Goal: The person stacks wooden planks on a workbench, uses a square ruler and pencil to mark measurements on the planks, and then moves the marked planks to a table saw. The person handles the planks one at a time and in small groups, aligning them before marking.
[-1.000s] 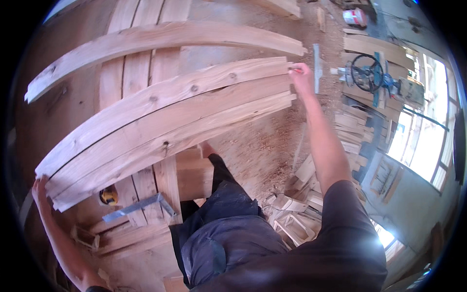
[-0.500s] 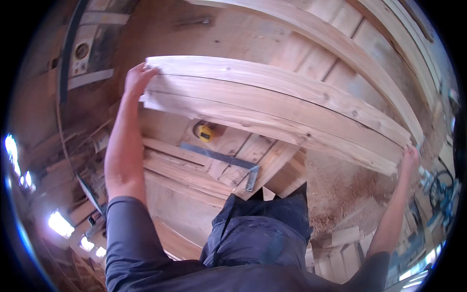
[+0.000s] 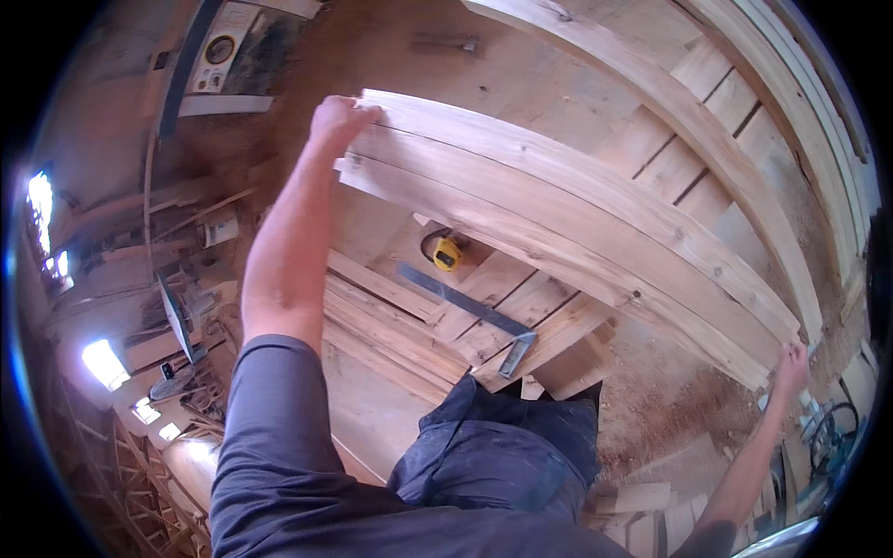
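Observation:
Long pale planks (image 3: 577, 209) lie edge against edge and span the view from upper left to lower right. At their far left end my left hand (image 3: 340, 123) is closed around the end of the outermost plank. My right hand (image 3: 791, 366) grips the opposite end, with the fingers bent over the wood. A dark seam runs lengthwise between the planks, and knots show along them. Beneath the planks, nearer to me, are a yellow tape measure (image 3: 447, 254) and a carpenter's square (image 3: 474, 309) with a dark blade.
Shorter boards (image 3: 502, 288) lie under the square, beside a stack of long timber strips (image 3: 391, 321). Beyond the planks runs another long beam (image 3: 670, 102). Sawdust (image 3: 665, 400) covers the floor at right, near offcuts (image 3: 637, 498) and a bluish tool with a cable (image 3: 828, 446).
The view has turned, so the scene sits farther right and slants more steeply down to the right. Both hands keep their hold on the plank ends.

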`<state>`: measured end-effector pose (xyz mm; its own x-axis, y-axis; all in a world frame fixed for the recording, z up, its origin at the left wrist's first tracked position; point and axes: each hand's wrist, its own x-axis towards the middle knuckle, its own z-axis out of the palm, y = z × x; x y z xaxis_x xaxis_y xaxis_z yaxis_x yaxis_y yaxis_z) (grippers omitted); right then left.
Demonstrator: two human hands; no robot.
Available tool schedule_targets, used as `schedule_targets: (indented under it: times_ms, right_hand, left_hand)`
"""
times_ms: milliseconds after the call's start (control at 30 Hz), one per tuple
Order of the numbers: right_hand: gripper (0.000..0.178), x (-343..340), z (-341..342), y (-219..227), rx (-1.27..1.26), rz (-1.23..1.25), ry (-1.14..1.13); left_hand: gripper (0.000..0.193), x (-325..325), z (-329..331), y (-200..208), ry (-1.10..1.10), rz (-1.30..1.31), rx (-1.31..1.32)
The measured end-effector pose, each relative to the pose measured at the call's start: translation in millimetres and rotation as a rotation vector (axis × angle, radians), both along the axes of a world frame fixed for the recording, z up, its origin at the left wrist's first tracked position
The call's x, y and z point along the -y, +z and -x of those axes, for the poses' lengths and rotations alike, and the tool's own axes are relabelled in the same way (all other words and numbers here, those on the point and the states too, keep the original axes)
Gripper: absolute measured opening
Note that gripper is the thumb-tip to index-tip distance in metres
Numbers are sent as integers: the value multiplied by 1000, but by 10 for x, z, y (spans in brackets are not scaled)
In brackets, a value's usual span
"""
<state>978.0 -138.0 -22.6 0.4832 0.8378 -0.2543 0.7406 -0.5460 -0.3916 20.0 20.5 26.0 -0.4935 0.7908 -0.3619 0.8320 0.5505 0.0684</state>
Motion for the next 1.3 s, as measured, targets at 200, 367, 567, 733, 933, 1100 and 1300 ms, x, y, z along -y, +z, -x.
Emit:
schedule_targets:
  times_ms: [200, 367, 567, 733, 933, 1100, 1300]
  right_hand:
    - [32, -195, 172, 241, 41, 56, 37]
    - [29, -113, 114, 118, -147, -24, -203]
    - [29, -80, 250, 95, -159, -91, -243]
    - [30, -58, 274, 122, -144, -109, -247]
    - [28, -65, 291, 112, -51, -106, -209]
    - [26, -66, 233, 12, -91, -130, -294]
    - [26, -100, 310, 7, -85, -142, -346]
  left_hand:
    - [57, -286, 146, -93, -124, 259, -122]
    - [52, -278, 86, -109, -74, 183, -37]
    - [55, -179, 78, -131, 66, 57, 80]
    - [66, -111, 166, -242, 81, -35, 125]
    - [78, -84, 147, -274, -65, -71, -64]
    - [80, -57, 217, -363, -17, -114, -37]
    - [80, 25, 234, -436, -18, -177, -30]
